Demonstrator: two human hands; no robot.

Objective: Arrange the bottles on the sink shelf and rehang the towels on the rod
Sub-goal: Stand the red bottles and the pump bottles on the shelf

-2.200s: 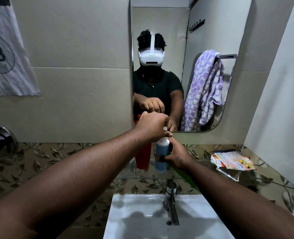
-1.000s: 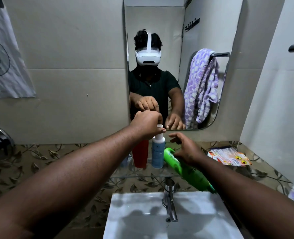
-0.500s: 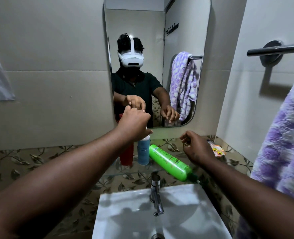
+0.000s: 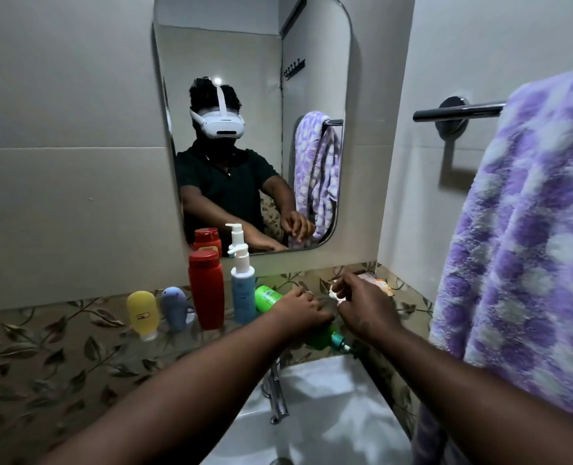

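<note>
On the glass sink shelf (image 4: 164, 333) stand a yellow bottle (image 4: 142, 313), a small grey-blue bottle (image 4: 174, 307), a red bottle (image 4: 206, 290) and a blue pump bottle (image 4: 243, 293), all upright in a row. A green bottle (image 4: 266, 298) lies on its side to their right. My left hand (image 4: 300, 312) lies over its middle with the fingers curled round it. My right hand (image 4: 365, 307) hovers just right of it, fingers loosely curled, nothing clearly held. A purple-and-white towel (image 4: 530, 246) hangs bunched on the rod (image 4: 459, 110) at the right.
Below the shelf are the white basin (image 4: 315, 417) and a chrome tap (image 4: 276, 394). Orange sachets (image 4: 380, 285) lie at the shelf's right corner. A mirror (image 4: 245, 129) hangs on the wall above the bottles.
My left hand has left the blue pump bottle's top and come down onto the lying green bottle. The view has swung right, so the towel and rod now fill the right side.
</note>
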